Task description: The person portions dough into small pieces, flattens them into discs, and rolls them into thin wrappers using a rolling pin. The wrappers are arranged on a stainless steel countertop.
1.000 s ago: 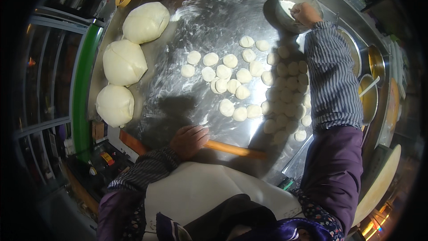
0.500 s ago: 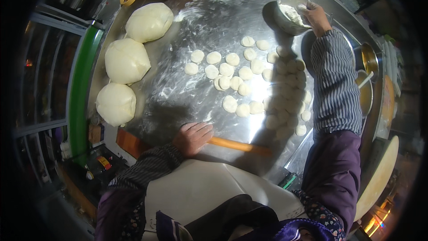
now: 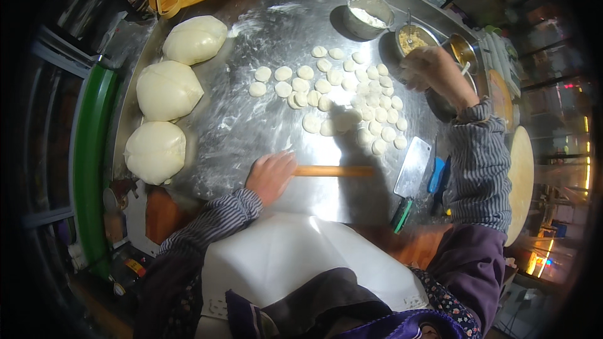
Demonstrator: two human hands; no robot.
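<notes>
Far left: three big dough lumps (image 3: 166, 91) in a column, smooth-skinned; likely heavy and soft, best lifted with both palms underneath. Next, the left hand (image 3: 271, 177), back up, over the left end of the pin (image 3: 336, 171), fingers lying close together; underside hidden, so cannot tell whether they wrap the wood or only rest on it. Pin lies crosswise on the steel table (image 3: 226, 150), near the apron (image 3: 270, 254), right end free. Looks stiff and fairly light, smooth, perhaps slick with flour; sensible hold is at the ends, palms on top. Beyond it, many small pale discs (image 3: 323, 85), some touching or overlapping, thicker toward the right. Probably soft, light, easily dented; take by the edge, or slide fingertips under. Flour bowl (image 3: 363, 30) past their far side. Cleaver (image 3: 412, 168) right of the pin, apart from it. Right hand (image 3: 433, 72) raised right of the discs, near the filling bowl (image 3: 399, 44), fingers bent downward, blurred; cannot tell if they pinch anything.
</notes>
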